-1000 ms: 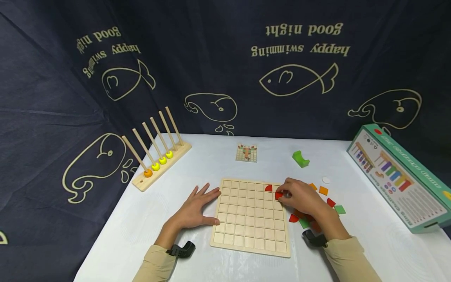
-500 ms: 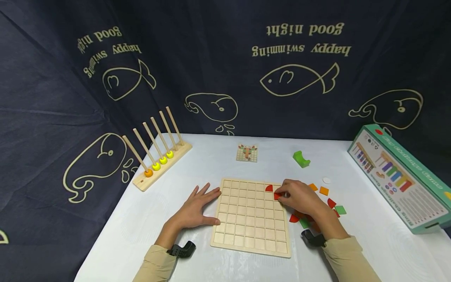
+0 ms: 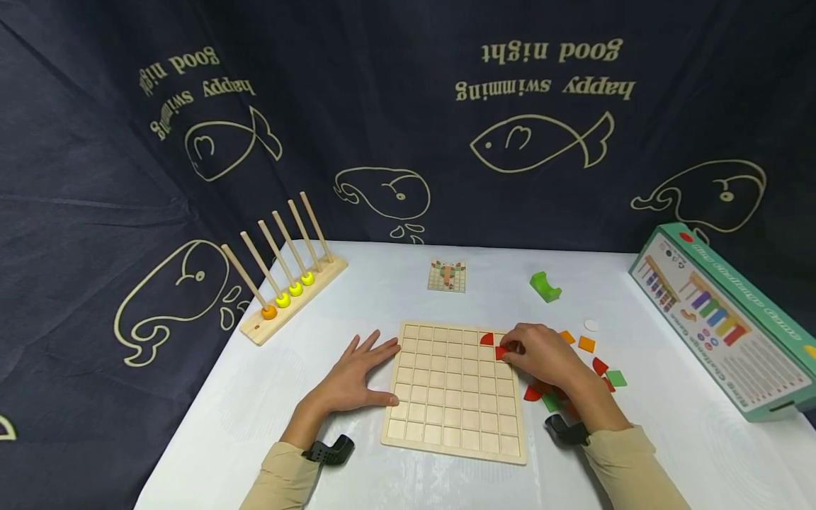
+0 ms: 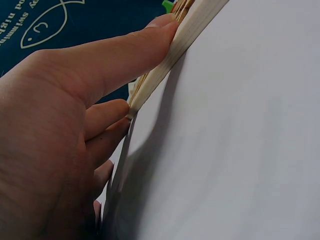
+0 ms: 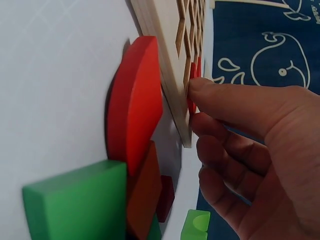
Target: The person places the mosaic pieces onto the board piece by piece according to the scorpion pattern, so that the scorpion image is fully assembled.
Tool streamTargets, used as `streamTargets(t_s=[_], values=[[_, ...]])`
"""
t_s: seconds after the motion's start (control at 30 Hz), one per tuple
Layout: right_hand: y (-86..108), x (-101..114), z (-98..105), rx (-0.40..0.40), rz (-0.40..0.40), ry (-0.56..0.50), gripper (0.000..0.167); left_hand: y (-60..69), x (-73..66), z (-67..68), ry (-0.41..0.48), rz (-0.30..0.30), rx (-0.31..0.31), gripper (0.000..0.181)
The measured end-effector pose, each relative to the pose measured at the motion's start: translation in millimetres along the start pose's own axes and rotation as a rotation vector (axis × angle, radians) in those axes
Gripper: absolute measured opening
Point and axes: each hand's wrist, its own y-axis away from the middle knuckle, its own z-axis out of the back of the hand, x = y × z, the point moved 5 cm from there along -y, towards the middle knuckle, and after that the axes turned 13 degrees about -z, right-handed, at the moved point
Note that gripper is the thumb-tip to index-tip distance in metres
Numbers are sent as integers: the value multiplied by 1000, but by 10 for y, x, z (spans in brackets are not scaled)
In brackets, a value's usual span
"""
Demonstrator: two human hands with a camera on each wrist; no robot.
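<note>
A wooden grid board (image 3: 446,397) lies flat on the table. At its left edge my left hand (image 3: 349,382) is spread, thumb and fingertips touching the rim; the left wrist view shows the thumb on the board's side (image 4: 185,42). My right hand (image 3: 542,354) is over the upper right part of the board. Its thumb and forefinger pinch a red piece (image 3: 501,352) in a cell near the right edge, partly hidden by the fingers. Diagonally above it, a red quarter-circle piece (image 3: 487,339) sits in another cell.
Loose red, green and orange pieces (image 3: 586,344) lie right of the board, some under the right forearm. Behind are a pattern card (image 3: 447,276), a green curved block (image 3: 545,287) and a white disc (image 3: 591,326). A peg rack (image 3: 293,301) stands left, a box (image 3: 720,322) right.
The red piece under my right fingers has shifted slightly left within the board, the hand barely moving with it. My left hand stays in place.
</note>
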Motion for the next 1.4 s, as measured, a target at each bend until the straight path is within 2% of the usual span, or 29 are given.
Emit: streamTargets(t_s=[0.37, 0.7, 0.9, 1.1, 1.23, 1.4], values=[[4, -26, 4, -5, -14, 6, 18, -1, 1, -4, -4, 13, 1, 98], [70, -195, 126, -20, -18, -72, 17, -3, -21, 9, 1, 3, -3, 97], [110, -369, 232, -15, -98, -116, 19, 0, -5, 3, -1, 10, 3, 97], [175, -542, 295, -7, -140, -137, 19, 3, 11, -6, -4, 15, 8, 97], [230, -652, 292, 28, -181, -144, 21, 5, 7, -4, 2, 15, 10, 97], [317, -749, 285, 63, -192, -144, 21, 2, 4, -5, -2, 14, 13, 97]])
